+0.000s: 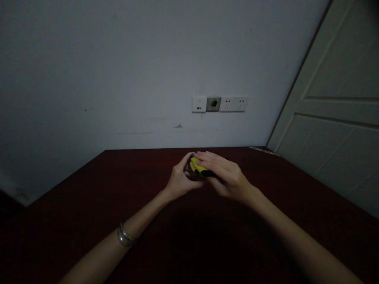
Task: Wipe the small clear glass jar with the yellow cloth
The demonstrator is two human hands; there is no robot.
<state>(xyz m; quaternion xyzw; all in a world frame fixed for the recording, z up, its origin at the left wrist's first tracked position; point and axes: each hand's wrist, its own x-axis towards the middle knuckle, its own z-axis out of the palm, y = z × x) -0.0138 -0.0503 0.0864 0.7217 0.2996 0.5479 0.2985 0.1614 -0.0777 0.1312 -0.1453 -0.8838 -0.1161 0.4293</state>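
My left hand (181, 179) curls round a dark brownish, rounded thing (192, 173) with a glossy edge. Its fingers are mostly behind that thing. Over it from the right comes my right hand (226, 173), closed on a yellow-and-black object (199, 167) whose kind I cannot make out. The yellow part lies against the upper side of the rounded thing, and the right fingers cover much of it. Both hands meet above the middle of the dark red table (142, 169). A silver bracelet (124, 236) circles my left wrist.
Behind the table's far edge rises a pale wall (133, 71) with a row of sockets (233, 103). A white panelled door (334, 118) stands on the right. A thin pale strip (263, 150) lies at the table's far right corner.
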